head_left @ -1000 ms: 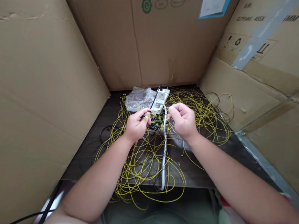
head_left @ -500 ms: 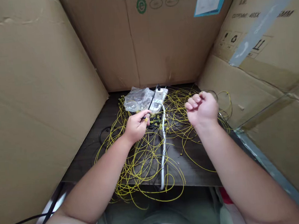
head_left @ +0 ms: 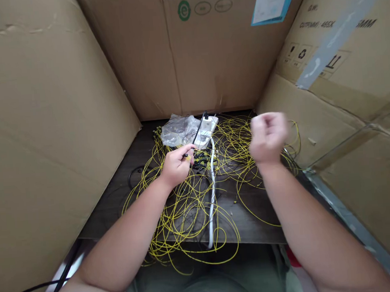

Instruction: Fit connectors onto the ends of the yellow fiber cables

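Note:
My left hand (head_left: 179, 166) is closed in a pinch on a black cable (head_left: 198, 130), with a small yellow-and-black end showing at the fingers. The cable slants up toward a black plug in the white power strip (head_left: 208, 126). Over the right-hand tangle of thin yellow wires (head_left: 233, 143), my right hand (head_left: 268, 136) is raised and curled into a fist, smeared by motion. Whatever the fist might hold is hidden. Small black-and-yellow connectors (head_left: 203, 159) lie in a heap just right of my left hand.
Cardboard walls rise at the left (head_left: 45, 130), back (head_left: 209, 68) and right (head_left: 357, 106). A clear plastic bag (head_left: 176, 130) lies by the power strip. The strip's white cord (head_left: 212, 194) runs to the front edge of the dark table (head_left: 255, 222), where more yellow wires (head_left: 174, 224) hang over.
My right hand has moved slightly right and turned, its fist now blurred. My left hand stays almost in place on the black cable. The view has shifted a little.

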`<state>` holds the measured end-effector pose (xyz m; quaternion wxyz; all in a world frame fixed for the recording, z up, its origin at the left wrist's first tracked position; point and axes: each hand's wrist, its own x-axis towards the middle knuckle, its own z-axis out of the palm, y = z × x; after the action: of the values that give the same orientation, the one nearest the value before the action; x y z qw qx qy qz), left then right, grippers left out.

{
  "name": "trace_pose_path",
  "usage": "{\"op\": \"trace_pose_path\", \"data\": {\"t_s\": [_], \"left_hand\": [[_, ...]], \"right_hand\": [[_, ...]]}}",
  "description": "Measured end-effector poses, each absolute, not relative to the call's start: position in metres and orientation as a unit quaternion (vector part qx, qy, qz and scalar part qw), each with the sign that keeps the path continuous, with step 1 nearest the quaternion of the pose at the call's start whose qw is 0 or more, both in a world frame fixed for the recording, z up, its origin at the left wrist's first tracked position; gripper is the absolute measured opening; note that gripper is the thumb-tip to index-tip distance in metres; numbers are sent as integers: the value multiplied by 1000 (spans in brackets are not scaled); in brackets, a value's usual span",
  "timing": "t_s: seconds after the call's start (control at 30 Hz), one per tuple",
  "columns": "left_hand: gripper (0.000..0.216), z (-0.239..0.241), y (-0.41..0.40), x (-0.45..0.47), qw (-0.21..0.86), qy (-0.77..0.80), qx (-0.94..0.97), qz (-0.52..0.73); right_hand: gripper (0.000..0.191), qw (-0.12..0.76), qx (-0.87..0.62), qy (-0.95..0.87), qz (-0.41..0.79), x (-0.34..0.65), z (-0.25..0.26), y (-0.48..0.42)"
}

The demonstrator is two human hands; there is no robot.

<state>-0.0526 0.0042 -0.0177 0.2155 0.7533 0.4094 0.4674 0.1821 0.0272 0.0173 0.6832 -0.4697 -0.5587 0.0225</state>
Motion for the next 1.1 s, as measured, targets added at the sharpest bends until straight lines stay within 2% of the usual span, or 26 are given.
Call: {"op": "trace_pose_path", "data": {"t_s": [0.1, 0.17, 0.27, 0.4, 0.5, 0.6, 0.73, 0.87, 1.1], "left_hand": [[21, -17, 4, -52, 207, 392, 766, 465], [21, -17, 3, -52, 199, 371, 779, 464], [23, -17, 3, -52, 190, 352, 801, 445], [24, -18, 3, -51, 173, 356, 814, 424], [24, -17, 3, -51, 182, 370, 806, 425], [24, -15, 4, -53, 195, 401, 783, 434], [24, -15, 6, -55, 200, 430, 757, 449], [24, -17, 7, -56, 204, 448, 747, 448], [23, -18, 7, -55, 201, 454, 744, 448]], "right_hand": [[30, 457, -434, -775, 38, 138, 10, 5], [31, 369, -431, -823, 30, 121, 5, -3], [27, 308, -449, -838, 34, 116, -3, -5], [28, 289, -441, -849, 33, 125, -6, 1], [27, 345, -439, -826, 75, 129, -2, 4], [28, 462, -455, -746, 153, 136, 3, 10], [23, 628, -461, -554, 294, 152, 11, 25], [20, 718, -425, -361, 415, 169, 19, 37], [19, 782, -457, -208, 370, 193, 28, 44]]}}
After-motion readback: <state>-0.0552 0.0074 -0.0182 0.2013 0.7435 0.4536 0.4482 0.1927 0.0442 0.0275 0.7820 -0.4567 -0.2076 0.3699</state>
